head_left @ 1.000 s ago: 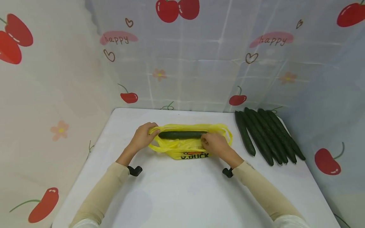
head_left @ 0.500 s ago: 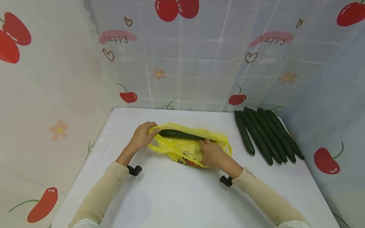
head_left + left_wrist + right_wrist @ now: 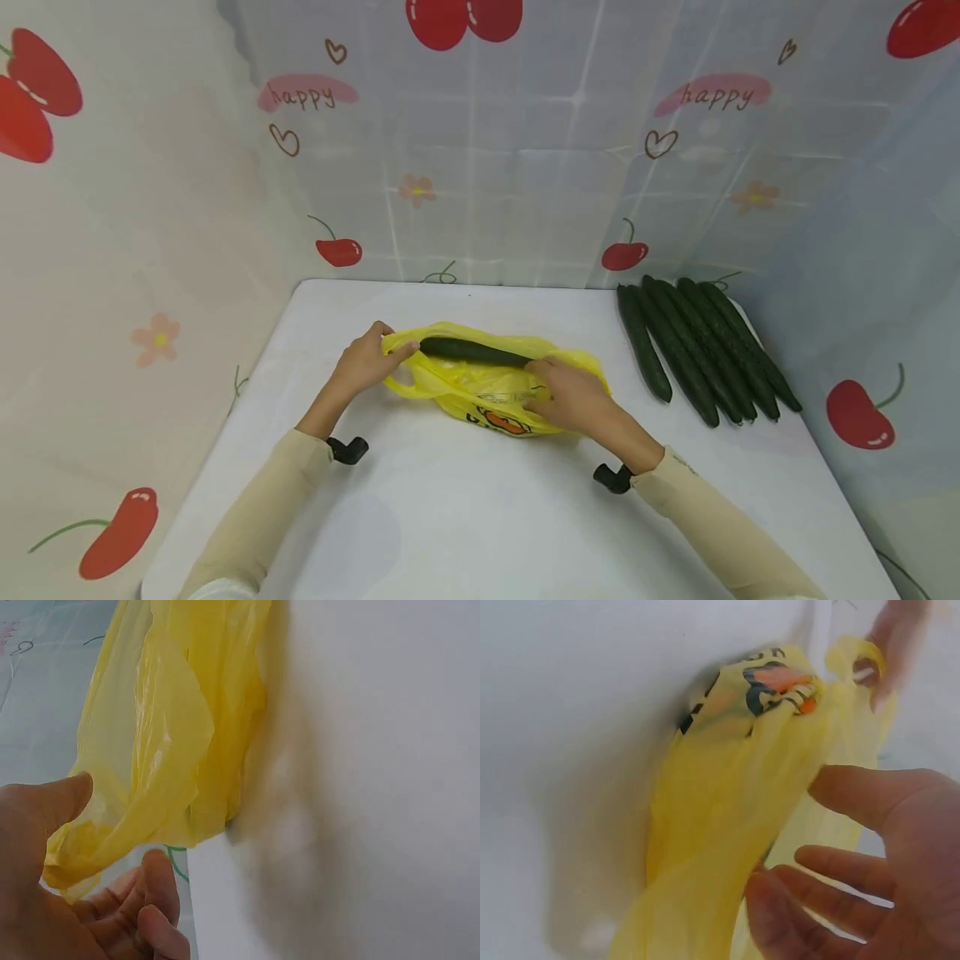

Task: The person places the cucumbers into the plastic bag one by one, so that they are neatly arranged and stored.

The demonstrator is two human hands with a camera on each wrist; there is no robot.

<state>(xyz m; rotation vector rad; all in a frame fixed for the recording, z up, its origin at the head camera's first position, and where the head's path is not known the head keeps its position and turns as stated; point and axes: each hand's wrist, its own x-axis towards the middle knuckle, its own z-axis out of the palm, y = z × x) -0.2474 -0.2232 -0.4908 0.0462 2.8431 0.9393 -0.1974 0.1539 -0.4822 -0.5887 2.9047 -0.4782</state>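
Observation:
A yellow plastic bag (image 3: 450,387) with dark printing lies on its side on the white table, its mouth gaping. One cucumber (image 3: 472,351) rests in the mouth, its right end hidden by my right hand and the bag. My left hand (image 3: 367,358) holds the bag's left handle end; in the left wrist view, plastic passes between thumb (image 3: 71,799) and curled fingers. At the bag's right part, my right hand (image 3: 573,396) has its thumb apart from its fingers. In the right wrist view those fingers (image 3: 825,892) reach to the bag's edge, with the thumb beside the plastic.
Several cucumbers (image 3: 697,354) lie side by side at the table's back right. The white table (image 3: 465,517) ends at a cherry-printed curtain (image 3: 480,167) behind, with more curtain on both sides.
The cucumber's right end has swung toward me, so it lies slanted. The bag's printed side has turned and bulged toward me. My right hand has opened its thumb away from its fingers.

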